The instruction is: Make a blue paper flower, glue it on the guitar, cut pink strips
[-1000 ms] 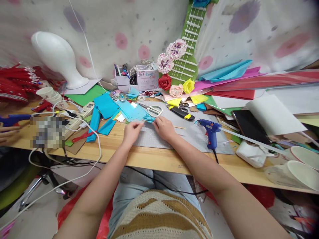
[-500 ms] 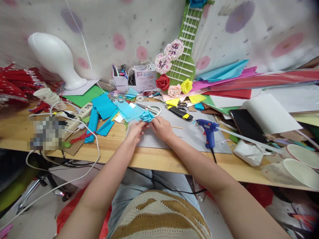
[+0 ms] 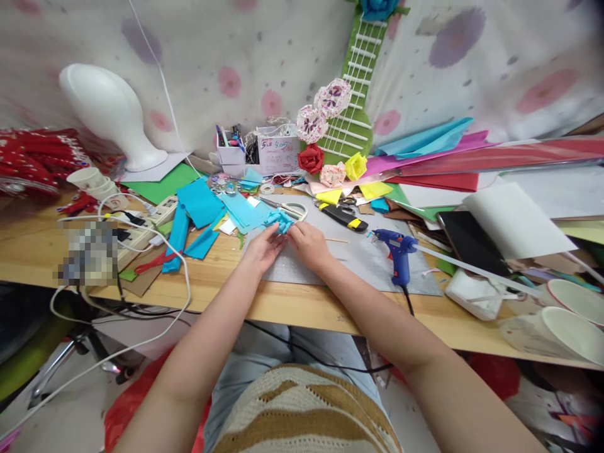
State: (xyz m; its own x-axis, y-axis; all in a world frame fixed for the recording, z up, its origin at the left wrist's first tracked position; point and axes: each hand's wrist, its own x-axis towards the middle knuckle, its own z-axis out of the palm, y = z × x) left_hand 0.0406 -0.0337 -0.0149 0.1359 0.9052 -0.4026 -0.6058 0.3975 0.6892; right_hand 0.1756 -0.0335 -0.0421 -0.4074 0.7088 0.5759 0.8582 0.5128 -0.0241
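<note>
A crumpled blue paper flower is held between my two hands over the grey cutting mat. My left hand pinches its lower left side with thumb and fingertips. On the right, my right hand grips the flower's base with curled fingers; its underside is hidden by the hands. Just behind the flower lie white-handled scissors. A thin wooden stick rests on the mat beside my right hand. Flat light-blue paper pieces lie to the left of the flower.
A blue glue gun and a black-yellow utility knife lie to the right. Paper cups stand at the right edge. A green guitar-shaped panel with paper flowers leans at the back. A white cable hangs over the left edge.
My left hand's fingers have loosened and spread slightly around the flower's lower side. The flower stays in nearly the same place, and the whole view has shifted a little.
</note>
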